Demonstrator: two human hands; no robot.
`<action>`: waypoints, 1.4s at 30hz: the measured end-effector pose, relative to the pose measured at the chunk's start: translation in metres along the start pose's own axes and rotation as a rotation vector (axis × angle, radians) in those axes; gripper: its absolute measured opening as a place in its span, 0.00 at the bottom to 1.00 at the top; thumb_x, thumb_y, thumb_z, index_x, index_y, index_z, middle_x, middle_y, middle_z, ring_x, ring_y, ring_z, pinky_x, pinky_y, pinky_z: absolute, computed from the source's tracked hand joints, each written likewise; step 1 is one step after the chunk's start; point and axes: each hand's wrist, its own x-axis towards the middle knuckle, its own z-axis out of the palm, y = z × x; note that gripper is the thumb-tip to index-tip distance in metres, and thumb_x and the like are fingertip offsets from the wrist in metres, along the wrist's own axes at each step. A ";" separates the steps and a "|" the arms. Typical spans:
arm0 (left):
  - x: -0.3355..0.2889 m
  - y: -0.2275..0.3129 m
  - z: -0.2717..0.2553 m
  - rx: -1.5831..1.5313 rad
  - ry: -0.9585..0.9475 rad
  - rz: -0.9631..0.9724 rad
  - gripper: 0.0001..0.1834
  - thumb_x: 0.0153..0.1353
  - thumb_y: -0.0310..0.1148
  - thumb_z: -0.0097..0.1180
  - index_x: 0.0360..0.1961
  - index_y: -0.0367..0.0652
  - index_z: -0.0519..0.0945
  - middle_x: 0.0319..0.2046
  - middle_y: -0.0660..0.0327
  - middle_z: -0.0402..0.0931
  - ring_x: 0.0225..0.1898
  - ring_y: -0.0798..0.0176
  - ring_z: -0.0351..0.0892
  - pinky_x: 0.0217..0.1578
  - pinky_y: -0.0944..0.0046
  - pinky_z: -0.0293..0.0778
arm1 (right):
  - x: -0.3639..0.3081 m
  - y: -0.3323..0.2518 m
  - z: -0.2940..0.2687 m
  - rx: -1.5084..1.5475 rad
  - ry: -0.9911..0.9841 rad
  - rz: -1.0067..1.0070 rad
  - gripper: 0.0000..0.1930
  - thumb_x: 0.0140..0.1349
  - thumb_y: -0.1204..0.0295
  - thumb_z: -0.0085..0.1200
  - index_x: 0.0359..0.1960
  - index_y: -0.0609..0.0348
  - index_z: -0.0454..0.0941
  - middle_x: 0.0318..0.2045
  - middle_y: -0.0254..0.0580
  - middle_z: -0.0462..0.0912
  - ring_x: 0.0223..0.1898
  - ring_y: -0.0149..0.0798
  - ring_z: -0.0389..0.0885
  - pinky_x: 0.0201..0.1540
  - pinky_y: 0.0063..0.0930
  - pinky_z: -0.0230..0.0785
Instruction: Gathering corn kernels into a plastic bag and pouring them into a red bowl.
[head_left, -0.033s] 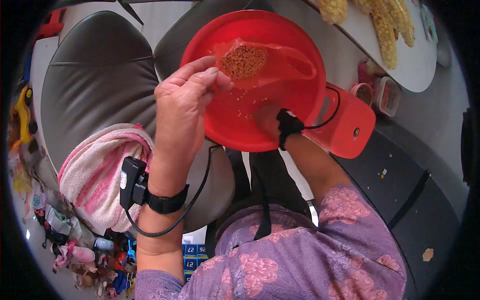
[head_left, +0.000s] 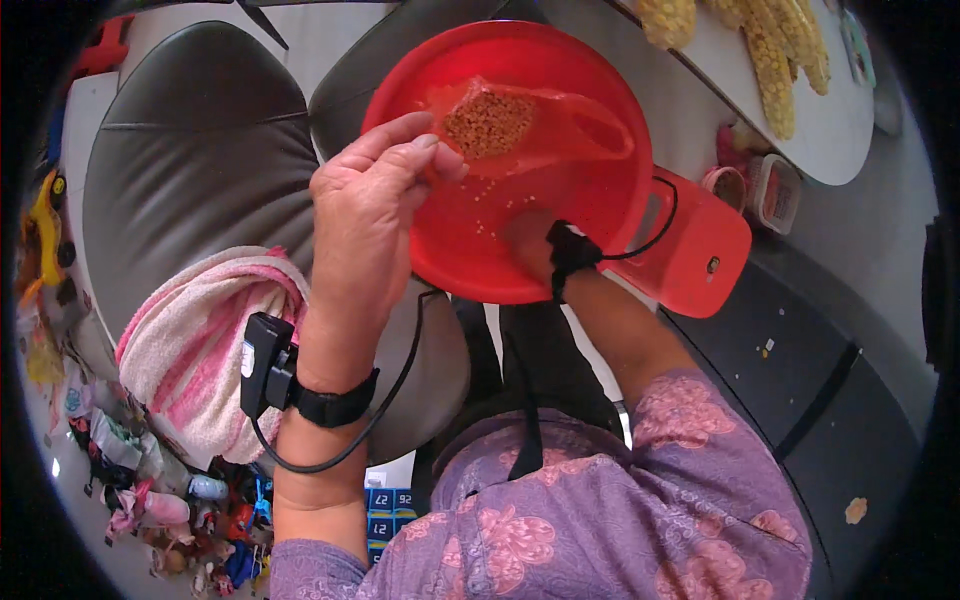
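Note:
A round red basin [head_left: 400, 85] lies in front of me. Brown grains [head_left: 488, 124] rest inside it in a see-through red plastic holder [head_left: 575, 112] with a looped right end; whether it is a bag or a scoop, I cannot tell. My left hand [head_left: 372, 190] is over the basin's left side, thumb and fingertips pinched beside the grains. What they hold is hidden. My right hand [head_left: 530, 238] reaches low into the basin near a few scattered pale grains [head_left: 487, 200]; its fingers are dark and blurred.
A pink and white towel [head_left: 210, 350] lies on a dark grey chair [head_left: 200, 180] at left. Corn cobs [head_left: 770, 85] are on the white table at upper right. A red box-like container [head_left: 710, 255] stands beside the basin. Toys [head_left: 160, 505] crowd the lower left.
My right hand and its wrist strap have shifted slightly left in the basin. The left hand is almost still.

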 end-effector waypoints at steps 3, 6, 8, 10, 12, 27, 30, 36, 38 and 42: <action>0.002 -0.001 0.006 -0.006 -0.004 -0.001 0.17 0.60 0.25 0.50 0.48 0.23 0.69 0.29 0.55 0.77 0.34 0.64 0.78 0.41 0.68 0.74 | 0.012 -0.002 0.037 0.124 0.080 0.033 0.13 0.56 0.72 0.42 0.33 0.60 0.81 0.32 0.53 0.81 0.36 0.52 0.80 0.40 0.44 0.72; 0.002 -0.001 0.004 -0.002 0.002 0.003 0.17 0.59 0.25 0.50 0.48 0.23 0.69 0.29 0.55 0.78 0.34 0.64 0.78 0.41 0.68 0.74 | 0.033 -0.007 0.067 0.235 0.193 0.083 0.12 0.55 0.71 0.43 0.30 0.61 0.81 0.30 0.55 0.81 0.35 0.54 0.81 0.38 0.46 0.73; 0.002 0.000 0.003 0.002 0.001 0.010 0.17 0.59 0.25 0.50 0.48 0.23 0.69 0.29 0.55 0.78 0.34 0.64 0.78 0.42 0.68 0.74 | 0.039 -0.007 0.069 0.268 0.183 0.102 0.12 0.54 0.71 0.44 0.29 0.61 0.80 0.30 0.57 0.81 0.35 0.55 0.81 0.37 0.47 0.73; 0.002 0.000 0.001 -0.008 0.019 -0.001 0.18 0.59 0.25 0.50 0.48 0.23 0.69 0.29 0.55 0.78 0.34 0.64 0.78 0.42 0.68 0.74 | 0.037 -0.009 0.054 0.389 0.078 0.045 0.13 0.53 0.68 0.45 0.27 0.63 0.80 0.28 0.58 0.81 0.32 0.57 0.80 0.35 0.49 0.73; 0.001 -0.001 -0.001 -0.008 0.017 -0.002 0.18 0.59 0.25 0.50 0.48 0.23 0.69 0.29 0.55 0.78 0.34 0.64 0.78 0.42 0.68 0.74 | 0.040 -0.010 0.052 0.378 0.018 0.043 0.13 0.53 0.68 0.45 0.27 0.63 0.80 0.28 0.58 0.80 0.30 0.57 0.80 0.34 0.49 0.73; 0.005 -0.001 0.003 -0.011 0.022 -0.009 0.18 0.60 0.25 0.50 0.48 0.23 0.69 0.29 0.54 0.77 0.33 0.64 0.78 0.40 0.67 0.75 | 0.005 0.033 0.013 1.578 -0.201 -0.059 0.02 0.46 0.76 0.48 0.22 0.58 0.73 0.17 0.35 0.71 0.16 0.32 0.69 0.19 0.26 0.61; 0.005 -0.001 0.003 -0.009 0.021 -0.013 0.17 0.60 0.25 0.50 0.48 0.23 0.69 0.28 0.54 0.77 0.33 0.64 0.78 0.39 0.67 0.75 | -0.024 0.026 -0.036 1.916 -0.175 0.042 0.01 0.46 0.77 0.49 0.22 0.58 0.72 0.16 0.33 0.70 0.15 0.29 0.67 0.18 0.24 0.60; 0.001 0.000 -0.005 -0.002 0.026 -0.004 0.17 0.60 0.25 0.50 0.47 0.23 0.70 0.28 0.54 0.78 0.32 0.64 0.78 0.38 0.68 0.75 | -0.019 -0.001 -0.137 2.074 0.250 -0.104 0.05 0.50 0.77 0.50 0.30 0.59 0.74 0.25 0.36 0.75 0.25 0.29 0.72 0.27 0.22 0.65; 0.002 0.001 -0.004 -0.011 0.025 -0.005 0.17 0.60 0.25 0.50 0.47 0.23 0.70 0.28 0.54 0.78 0.32 0.64 0.78 0.38 0.68 0.75 | 0.008 -0.001 -0.146 1.975 0.427 -0.041 0.06 0.52 0.76 0.50 0.32 0.60 0.74 0.27 0.37 0.75 0.27 0.30 0.73 0.29 0.23 0.67; 0.002 0.004 -0.006 -0.024 0.020 0.000 0.17 0.59 0.25 0.50 0.47 0.23 0.70 0.28 0.54 0.78 0.32 0.64 0.78 0.38 0.69 0.75 | 0.033 0.006 -0.128 0.655 0.876 0.036 0.08 0.58 0.71 0.50 0.34 0.64 0.74 0.27 0.41 0.77 0.29 0.30 0.76 0.33 0.27 0.70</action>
